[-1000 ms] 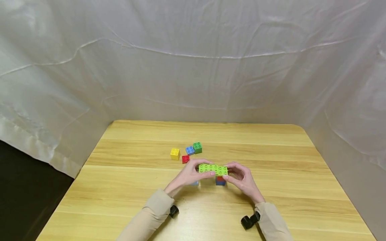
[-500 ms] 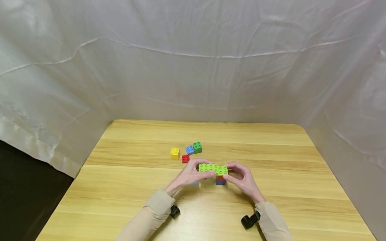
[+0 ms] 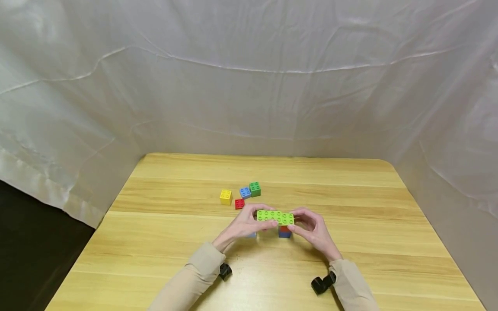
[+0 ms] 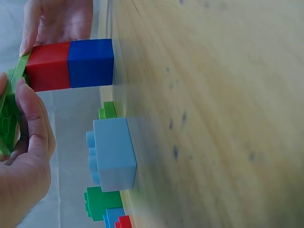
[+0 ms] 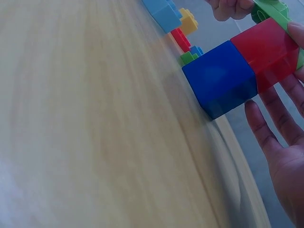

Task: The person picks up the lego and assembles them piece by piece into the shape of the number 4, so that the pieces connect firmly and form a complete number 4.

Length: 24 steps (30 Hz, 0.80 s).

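Lime-green studded building bricks (image 3: 274,216) form a long bar over a red brick (image 4: 50,66), which stands on a dark blue brick (image 4: 91,63) on the table. My left hand (image 3: 249,221) pinches the bar's left part, thumb in front and fingers behind; this end overhangs, with its hollow underside showing in the left wrist view. My right hand (image 3: 314,229) pinches the bar's right end above the red brick, its lower fingers spread behind the stack in the right wrist view. A light blue brick (image 4: 114,154) stands on the table below my left hand, mostly hidden in the head view.
Beyond my left hand lie a yellow brick (image 3: 225,197), a red brick (image 3: 239,204), a blue brick (image 3: 245,192) and a green brick (image 3: 254,189). A small lime-green brick (image 4: 108,110) stands behind the light blue one. Grey sheeting (image 3: 249,95) encloses the wooden table (image 3: 369,207).
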Each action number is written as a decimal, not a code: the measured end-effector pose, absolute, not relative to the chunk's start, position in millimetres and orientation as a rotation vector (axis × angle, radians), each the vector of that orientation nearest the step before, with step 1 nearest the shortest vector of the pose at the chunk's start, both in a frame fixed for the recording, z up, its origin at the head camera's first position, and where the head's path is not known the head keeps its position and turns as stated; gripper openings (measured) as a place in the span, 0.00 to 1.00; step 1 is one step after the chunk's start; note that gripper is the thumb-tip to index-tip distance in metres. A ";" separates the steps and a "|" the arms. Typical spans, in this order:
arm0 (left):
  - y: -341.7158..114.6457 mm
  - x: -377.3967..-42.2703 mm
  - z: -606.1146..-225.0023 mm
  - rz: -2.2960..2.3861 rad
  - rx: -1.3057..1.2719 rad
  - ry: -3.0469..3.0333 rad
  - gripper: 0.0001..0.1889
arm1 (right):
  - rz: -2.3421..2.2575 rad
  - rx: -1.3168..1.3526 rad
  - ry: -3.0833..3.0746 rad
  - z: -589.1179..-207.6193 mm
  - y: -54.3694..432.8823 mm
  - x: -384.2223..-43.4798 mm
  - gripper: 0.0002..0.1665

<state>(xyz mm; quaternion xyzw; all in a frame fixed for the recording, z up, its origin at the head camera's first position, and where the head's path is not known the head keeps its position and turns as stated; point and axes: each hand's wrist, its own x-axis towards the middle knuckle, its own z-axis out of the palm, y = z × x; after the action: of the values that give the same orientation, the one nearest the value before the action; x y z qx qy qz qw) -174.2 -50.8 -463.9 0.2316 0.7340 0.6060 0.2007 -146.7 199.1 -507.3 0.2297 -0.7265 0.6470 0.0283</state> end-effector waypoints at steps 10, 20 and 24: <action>-53.2 -174.4 -464.6 1.696 0.638 2.037 0.21 | 2.007 0.707 -2.247 -507.4 198.6 -147.5 0.18; -74.9 -181.7 -464.3 1.598 0.721 2.160 0.30 | 1.995 0.665 -2.245 -505.3 204.3 -145.1 0.19; -84.1 -184.6 -467.2 1.547 0.781 2.213 0.32 | 2.001 0.652 -2.245 -505.9 207.9 -144.4 0.19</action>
<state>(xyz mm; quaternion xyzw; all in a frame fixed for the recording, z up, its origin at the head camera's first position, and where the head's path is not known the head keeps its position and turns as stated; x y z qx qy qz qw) -184.6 -84.1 -467.2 0.2741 0.7767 0.5427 0.1646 -144.4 207.9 -505.9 0.2118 -0.7291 0.6501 0.0322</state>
